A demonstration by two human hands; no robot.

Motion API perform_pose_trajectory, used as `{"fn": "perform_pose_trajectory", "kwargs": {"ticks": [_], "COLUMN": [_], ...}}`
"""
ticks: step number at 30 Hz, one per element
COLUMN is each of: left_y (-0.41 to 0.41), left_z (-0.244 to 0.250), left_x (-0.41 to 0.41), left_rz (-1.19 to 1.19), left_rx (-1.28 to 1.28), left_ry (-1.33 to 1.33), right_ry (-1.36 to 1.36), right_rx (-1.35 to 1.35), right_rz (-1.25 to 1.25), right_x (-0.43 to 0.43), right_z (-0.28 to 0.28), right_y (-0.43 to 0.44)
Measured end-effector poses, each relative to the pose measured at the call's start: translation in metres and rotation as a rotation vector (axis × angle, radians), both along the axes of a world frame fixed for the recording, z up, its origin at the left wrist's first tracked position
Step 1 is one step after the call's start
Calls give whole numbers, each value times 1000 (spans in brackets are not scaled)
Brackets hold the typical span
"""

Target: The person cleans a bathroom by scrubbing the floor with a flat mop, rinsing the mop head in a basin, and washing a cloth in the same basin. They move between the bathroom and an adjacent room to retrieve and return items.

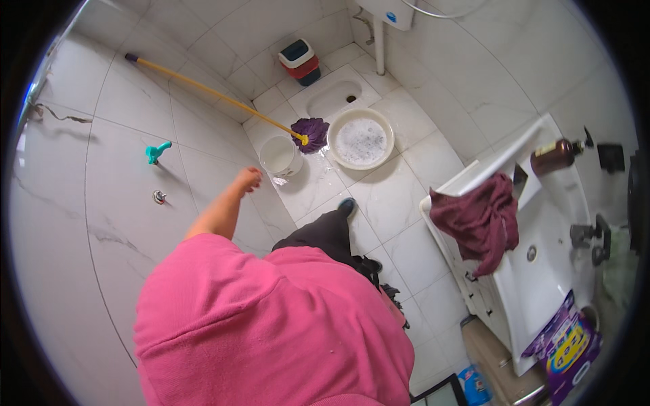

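Note:
My left hand (pixel 250 180) is raised in front of the tiled wall, with its fingers loosely curled and apart and nothing in it. Just beyond it, a white bucket (pixel 281 156) stands on the floor. A mop with a yellow handle (pixel 213 93) leans on the left wall, its purple head (pixel 311 133) between the bucket and a round white basin (pixel 360 139) of foamy water. My right hand is out of view, hidden by my pink top; a dark, frayed cloth (pixel 392 294) shows past my right side.
A squat toilet (pixel 332 96) and a small lidded bin (pixel 299 61) lie beyond the basin. At right, a washbasin (pixel 543 289) holds a maroon cloth (pixel 480 223), a brown pump bottle (pixel 553 156) and a purple packet (pixel 566 350). Water spots the tiles near the bucket.

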State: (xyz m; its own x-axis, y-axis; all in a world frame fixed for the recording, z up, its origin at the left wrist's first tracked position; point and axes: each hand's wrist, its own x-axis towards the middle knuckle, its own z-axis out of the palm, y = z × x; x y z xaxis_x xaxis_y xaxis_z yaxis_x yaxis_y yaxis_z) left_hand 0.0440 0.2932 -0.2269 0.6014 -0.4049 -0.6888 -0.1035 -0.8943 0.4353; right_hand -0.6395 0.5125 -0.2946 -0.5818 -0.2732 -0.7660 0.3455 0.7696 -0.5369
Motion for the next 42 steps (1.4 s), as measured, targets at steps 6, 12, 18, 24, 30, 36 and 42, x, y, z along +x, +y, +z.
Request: {"fn": "perform_pose_trajectory", "kwargs": {"ticks": [6, 12, 18, 24, 30, 36, 42], "left_y": [-33, -115, -144, -167, -170, -193, -237], "left_z": [19, 47, 37, -6, -67, -87, 9], "left_x": [132, 249, 390, 447, 498, 482, 302], "left_rz": [463, 598, 673, 775, 837, 906, 547], "left_rx": [-331, -543, -599, -608, -629, -1155, -1344], "left_ry": [-67, -243, -289, -238, -243, -183, -51], "right_ry": [-50, -100, -10, 110, 192, 93, -38], "right_rx": [13, 151, 297, 462, 529, 406, 229], "right_rz": [367, 856, 1229, 1444, 1591, 1469, 1473], "right_x": [68, 179, 241, 236, 210, 197, 302], "right_z": [4, -12, -9, -10, 17, -5, 27], "right_y": [-136, -254, -334, -368, -385, -391, -424]}}
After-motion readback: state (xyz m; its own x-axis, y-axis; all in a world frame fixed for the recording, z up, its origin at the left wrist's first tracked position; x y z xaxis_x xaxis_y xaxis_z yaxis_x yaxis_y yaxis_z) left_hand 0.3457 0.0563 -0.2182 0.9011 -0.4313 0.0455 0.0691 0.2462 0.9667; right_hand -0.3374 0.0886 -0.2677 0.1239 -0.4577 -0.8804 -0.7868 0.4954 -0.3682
